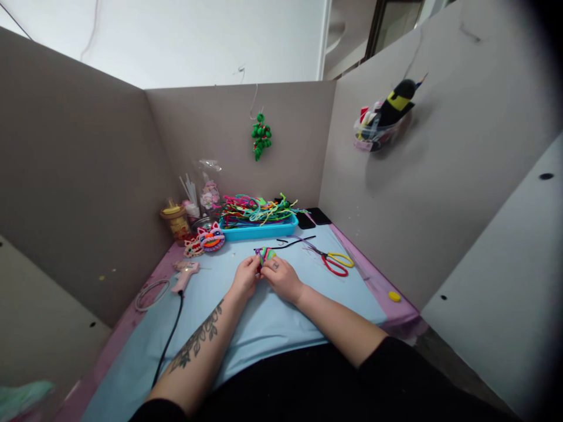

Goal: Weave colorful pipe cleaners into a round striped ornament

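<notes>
Both hands meet over the middle of the blue cloth (281, 305). Between them is a small striped pipe-cleaner piece (266, 254) in green, pink and purple. My left hand (247, 274) pinches its left side. My right hand (280, 276) closes on it from the right, and its fingers hide the lower part. Just beyond the hands lie a black pipe cleaner (299, 241) and a few short offcuts. To the right, scissors (335, 262) with one red and one yellow handle rest on the cloth.
A blue tray (259, 233) heaped with colourful pipe cleaners stands at the back. Left are a pink glue gun (186, 275) with a black cord, a lion-head ornament (211, 237) and a lidded cup (176, 221). Grey partitions (237, 105) enclose the table. A yellow disc (394, 296) lies right.
</notes>
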`<state>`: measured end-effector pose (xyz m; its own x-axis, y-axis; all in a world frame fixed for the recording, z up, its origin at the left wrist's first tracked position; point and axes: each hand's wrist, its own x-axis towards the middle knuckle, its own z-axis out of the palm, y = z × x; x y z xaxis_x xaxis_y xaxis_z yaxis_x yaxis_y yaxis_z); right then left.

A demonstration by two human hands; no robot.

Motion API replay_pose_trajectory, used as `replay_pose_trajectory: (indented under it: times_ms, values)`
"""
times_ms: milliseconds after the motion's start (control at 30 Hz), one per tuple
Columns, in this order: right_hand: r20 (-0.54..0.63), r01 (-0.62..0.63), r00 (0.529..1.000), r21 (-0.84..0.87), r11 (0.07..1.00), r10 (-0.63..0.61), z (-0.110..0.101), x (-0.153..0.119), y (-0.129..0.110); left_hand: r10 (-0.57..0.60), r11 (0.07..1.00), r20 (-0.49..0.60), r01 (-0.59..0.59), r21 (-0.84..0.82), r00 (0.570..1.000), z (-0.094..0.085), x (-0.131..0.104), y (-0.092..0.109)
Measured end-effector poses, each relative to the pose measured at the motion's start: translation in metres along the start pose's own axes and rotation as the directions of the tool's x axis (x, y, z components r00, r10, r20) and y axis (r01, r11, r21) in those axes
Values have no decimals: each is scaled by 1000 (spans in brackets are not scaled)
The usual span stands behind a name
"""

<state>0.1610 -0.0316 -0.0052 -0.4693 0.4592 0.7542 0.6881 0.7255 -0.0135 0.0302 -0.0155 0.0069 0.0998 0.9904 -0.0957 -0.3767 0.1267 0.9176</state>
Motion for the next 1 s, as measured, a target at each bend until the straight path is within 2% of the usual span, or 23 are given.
replay_pose_trajectory:
  times_ms: [233, 333, 433, 500, 567, 633, 833, 1000]
  values:
    - [77, 186, 978, 80, 979, -192, 1, -2, -8, 88, 996, -98, -88, 0, 991, -13, 14, -2]
    - [92, 207, 970, 157, 966, -223, 1, -3, -8, 83, 996, -89, -81, 23, 993, -14, 16, -4]
    - [32, 138, 987, 311, 940, -155, -1, -3, -3, 123, 991, -63, -120, 52, 990, -12, 13, -3]
    - [-43, 46, 999, 379, 924, -32, -3, -4, 2, 148, 986, -33, -145, 80, 988, -11, 11, -1]
    - [-103, -69, 988, 371, 926, 115, -5, -4, 8, 135, 984, 17, -136, 117, 991, -10, 8, 1]
    - [-123, -146, 973, 334, 931, 197, -7, -4, 12, 119, 981, 52, -126, 151, 992, -9, 6, 2]
    - [-101, -167, 974, 295, 941, 204, -7, -3, 15, 113, 960, 71, -127, 250, 991, -8, 5, -1]
    - [-103, -201, 963, 348, 916, 250, -7, -2, 19, 96, 940, 114, -128, 316, 989, -10, 6, -4]
